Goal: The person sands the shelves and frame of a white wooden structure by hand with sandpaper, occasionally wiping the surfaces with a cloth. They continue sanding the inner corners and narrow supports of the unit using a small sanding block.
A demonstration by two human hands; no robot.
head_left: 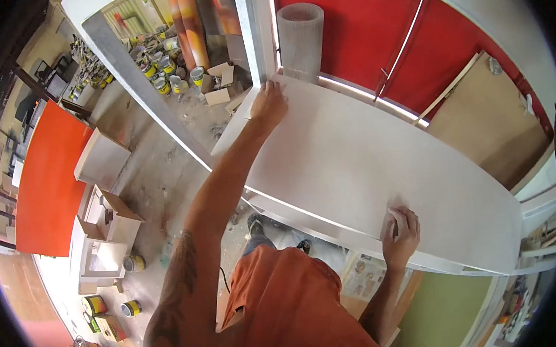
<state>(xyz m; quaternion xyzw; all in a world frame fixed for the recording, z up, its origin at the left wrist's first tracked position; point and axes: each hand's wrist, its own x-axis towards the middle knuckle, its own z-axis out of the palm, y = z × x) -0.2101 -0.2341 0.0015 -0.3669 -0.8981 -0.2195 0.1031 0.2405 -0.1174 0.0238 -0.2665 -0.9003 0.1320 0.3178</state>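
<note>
A long white panel [346, 150] lies flat in front of me, running from the upright post to the right side. At its far left end, beside the foot of the white post [248, 35], my left hand [268, 104] rests on the panel with bent fingers; whatever is under them is hidden. My right hand [401, 236] is at the panel's near edge, its fingers curled towards the thumb. A dark spot shows between those fingers, too small to name. A greyish smudge lies on the white surface just beyond them.
A ribbed translucent roll [301, 38] stands behind the panel, against red sheets [358, 35]. A brown board [488, 116] leans at right. Left on the floor are paint cans [131, 308], a white cabinet frame [107, 238] and an orange panel [49, 181].
</note>
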